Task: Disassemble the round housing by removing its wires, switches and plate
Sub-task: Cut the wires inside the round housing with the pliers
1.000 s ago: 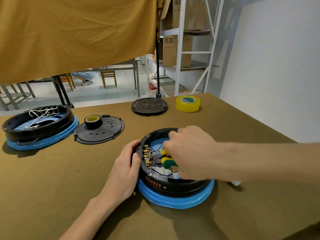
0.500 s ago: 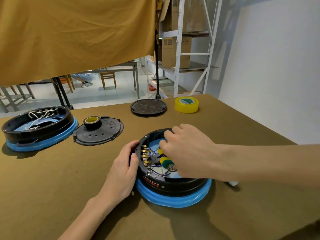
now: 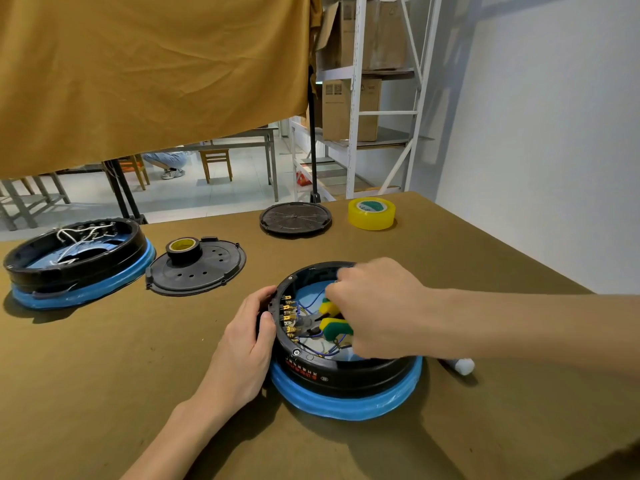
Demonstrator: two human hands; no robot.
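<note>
Fingers of left hand around round housing rim.

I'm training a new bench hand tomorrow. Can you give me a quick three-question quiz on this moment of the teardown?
1. True or false: the left hand braces the outer wall of the round housing.
2. Which tool does the right hand hold inside the housing? A) screwdriver B) pliers with yellow-green handles C) tweezers
3. What sits on the perforated black plate left of the housing?

Key: 1 true; 2 B; 3 a black tape roll.
</note>
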